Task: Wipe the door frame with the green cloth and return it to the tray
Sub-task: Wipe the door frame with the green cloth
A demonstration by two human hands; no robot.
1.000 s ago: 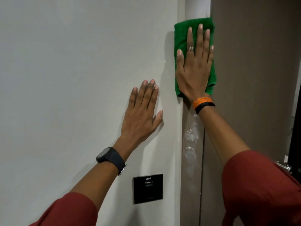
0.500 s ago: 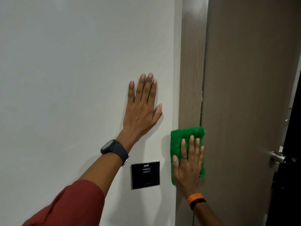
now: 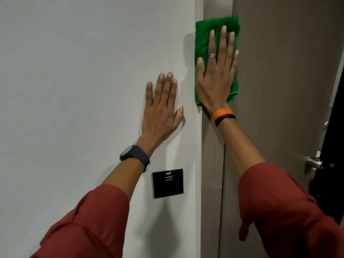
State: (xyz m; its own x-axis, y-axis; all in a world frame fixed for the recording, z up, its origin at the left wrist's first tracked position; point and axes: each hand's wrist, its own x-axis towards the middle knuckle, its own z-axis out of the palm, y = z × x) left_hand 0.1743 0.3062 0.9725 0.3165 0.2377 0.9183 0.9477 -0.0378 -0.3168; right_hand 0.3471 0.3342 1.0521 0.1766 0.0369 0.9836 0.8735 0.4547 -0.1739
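So the right hand was flat, fingers spread, pressing the green cloth onto the door frame, up high. Left hand lay open-palmed on the wall, holding nothing.

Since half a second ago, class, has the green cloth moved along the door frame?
Yes. The green cloth has gone up the door frame: it was level with the black wall panel, now well above it.

Both arms reach up and forward, red sleeves bunched at the forearms. Left hand lies flat, fingers together and pointing up. Right hand sits higher, palm pressed flat with fingers spread.
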